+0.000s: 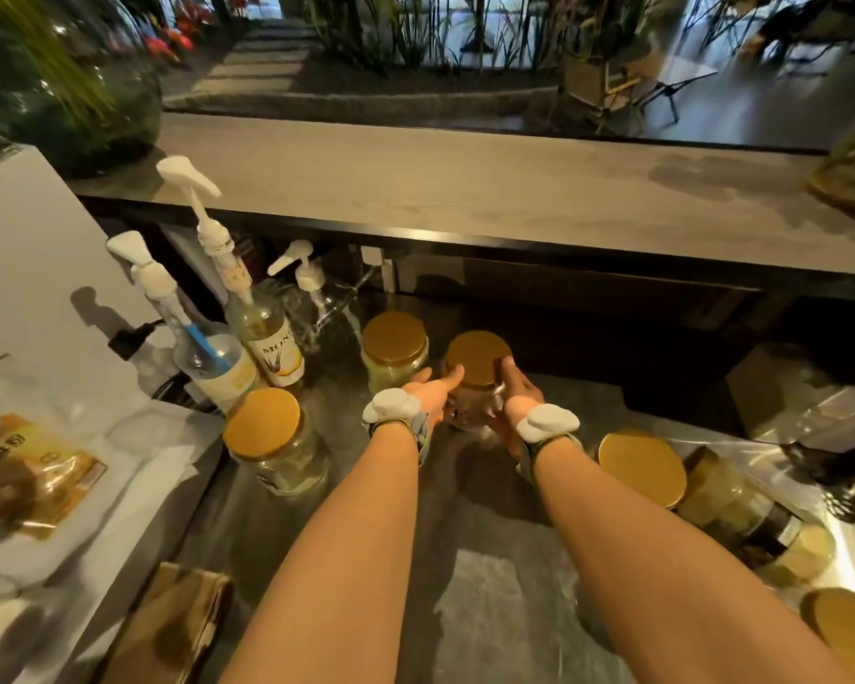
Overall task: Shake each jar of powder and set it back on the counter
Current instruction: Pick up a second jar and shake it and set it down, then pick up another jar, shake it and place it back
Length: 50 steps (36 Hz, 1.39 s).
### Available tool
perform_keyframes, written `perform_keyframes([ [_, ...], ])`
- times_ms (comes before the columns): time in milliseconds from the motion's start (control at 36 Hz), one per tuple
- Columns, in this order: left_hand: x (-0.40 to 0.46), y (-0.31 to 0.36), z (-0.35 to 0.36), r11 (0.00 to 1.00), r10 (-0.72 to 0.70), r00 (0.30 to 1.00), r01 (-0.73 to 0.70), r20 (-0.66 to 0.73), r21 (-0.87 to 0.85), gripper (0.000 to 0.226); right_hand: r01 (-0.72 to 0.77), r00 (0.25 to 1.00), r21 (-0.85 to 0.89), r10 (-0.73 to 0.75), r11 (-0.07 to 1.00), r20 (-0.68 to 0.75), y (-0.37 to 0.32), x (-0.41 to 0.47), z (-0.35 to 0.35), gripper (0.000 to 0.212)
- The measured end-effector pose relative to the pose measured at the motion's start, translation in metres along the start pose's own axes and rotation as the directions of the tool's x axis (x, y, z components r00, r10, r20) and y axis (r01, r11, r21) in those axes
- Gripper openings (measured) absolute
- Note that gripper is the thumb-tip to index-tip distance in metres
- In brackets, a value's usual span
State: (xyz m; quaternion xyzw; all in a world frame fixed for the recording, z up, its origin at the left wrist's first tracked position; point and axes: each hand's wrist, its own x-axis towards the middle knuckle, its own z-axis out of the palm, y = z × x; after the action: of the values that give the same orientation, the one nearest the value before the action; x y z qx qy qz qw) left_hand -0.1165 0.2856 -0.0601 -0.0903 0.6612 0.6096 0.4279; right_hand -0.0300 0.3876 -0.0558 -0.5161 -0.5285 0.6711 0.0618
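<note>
Evidently both the left hand [433, 393] and right hand [514, 390] clasp the brown-powder jar [475, 387], perhaps just lifted, so keep its gold lid [477, 356] pinned while shaking.

Gold lids cap the clear glass jars: the held jar [476, 387] shows brown powder, its neighbour at nine o'clock [395, 355] pale yellow-green. The bench [489, 585] is mottled grey. White pumps top the syrup bottles [262, 328]. Both wrists wear white-and-grey bands [396, 412].
</note>
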Motion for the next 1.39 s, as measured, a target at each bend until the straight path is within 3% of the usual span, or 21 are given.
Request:
perform_keyframes([
  [83, -0.002, 0.001, 0.002, 0.993, -0.08, 0.997, 0.081, 0.02, -0.086, 0.069, 0.006, 1.0, -0.031, -0.006, 1.0, 0.0, 0.002, 0.002, 0.0, 0.062],
  [167, -0.008, -0.001, 0.003, 0.997, -0.015, 0.995, 0.022, -0.098, 0.074, 0.08, -0.032, 0.999, -0.053, 0.032, 0.998, -0.005, 0.007, 0.005, 0.001, 0.069],
  [250, -0.02, -0.006, -0.002, 0.977, 0.062, 0.987, -0.03, -0.147, 0.213, 0.074, -0.051, 0.999, -0.055, 0.051, 0.997, -0.012, 0.007, -0.002, -0.003, 0.068],
  [333, -0.032, -0.017, -0.012, 0.976, 0.096, 0.987, -0.068, -0.127, 0.206, 0.049, -0.043, 0.999, -0.132, 0.039, 0.99, -0.031, 0.006, -0.016, -0.008, 0.066],
  [417, -0.043, -0.035, -0.027, 0.986, 0.064, 0.991, -0.045, -0.115, 0.162, 0.062, -0.031, 0.997, -0.189, 0.017, 0.981, -0.075, 0.003, -0.036, -0.013, 0.055],
  [472, -0.05, -0.048, -0.041, 0.977, 0.091, 0.987, -0.062, -0.136, 0.204, 0.061, 0.009, 1.0, -0.276, -0.015, 0.961, -0.021, 0.009, -0.047, -0.012, 0.057],
  [556, -0.062, -0.062, -0.064, 0.977, 0.102, 0.977, -0.063, -0.187, 0.203, 0.045, 0.029, 0.997, -0.309, -0.006, 0.951, 0.075, 0.033, -0.026, -0.006, 0.077],
  [639, -0.065, -0.073, -0.097, 0.97, 0.063, 0.971, -0.005, -0.229, 0.243, 0.014, 0.046, 0.993, -0.259, -0.016, 0.965, 0.114, 0.058, 0.005, 0.008, 0.081],
  [694, -0.058, -0.082, -0.124, 0.971, 0.026, 0.981, 0.021, -0.193, 0.236, 0.027, 0.014, 0.994, -0.243, 0.014, 0.97, 0.112, 0.045, -0.047, 0.02, 0.07],
  [750, -0.071, -0.08, -0.138, 0.961, 0.051, 0.967, 0.02, -0.249, 0.276, 0.04, 0.002, 0.983, -0.259, 0.046, 0.966, 0.179, 0.039, -0.076, 0.03, 0.059],
  [806, -0.097, -0.076, -0.15, 0.912, 0.145, 0.908, 0.032, -0.394, 0.409, 0.033, -0.008, 0.968, -0.302, 0.084, 0.953, 0.238, 0.038, -0.085, 0.043, 0.056],
  [889, -0.112, -0.077, -0.171, 0.857, 0.246, 0.839, 0.045, -0.485, 0.513, 0.028, -0.037, 0.953, -0.342, 0.137, 0.939, 0.271, 0.041, -0.092, 0.062, 0.053],
  [1028, -0.102, -0.072, -0.193, 0.942, 0.207, 0.796, -0.006, -0.569, 0.334, 0.096, -0.016, 0.936, -0.356, 0.139, 0.934, 0.323, 0.049, -0.094, 0.087, 0.033],
  [1194, -0.092, -0.072, -0.215, 0.874, 0.321, 0.853, -0.1, -0.411, 0.475, 0.106, 0.081, 0.915, -0.366, 0.077, 0.927, 0.397, 0.062, -0.093, 0.117, 0.044],
  [1278, -0.087, -0.069, -0.222, 0.853, 0.385, 0.839, -0.165, -0.384, 0.496, 0.118, 0.065, 0.898, -0.356, 0.1, 0.932, 0.428, 0.062, -0.095, 0.127, 0.053],
  [1389, -0.08, -0.063, -0.223, 0.826, 0.499, 0.813, -0.343, -0.298, 0.448, 0.113, 0.098, 0.861, -0.347, 0.095, 0.933, 0.499, 0.066, -0.092, 0.143, 0.057],
])
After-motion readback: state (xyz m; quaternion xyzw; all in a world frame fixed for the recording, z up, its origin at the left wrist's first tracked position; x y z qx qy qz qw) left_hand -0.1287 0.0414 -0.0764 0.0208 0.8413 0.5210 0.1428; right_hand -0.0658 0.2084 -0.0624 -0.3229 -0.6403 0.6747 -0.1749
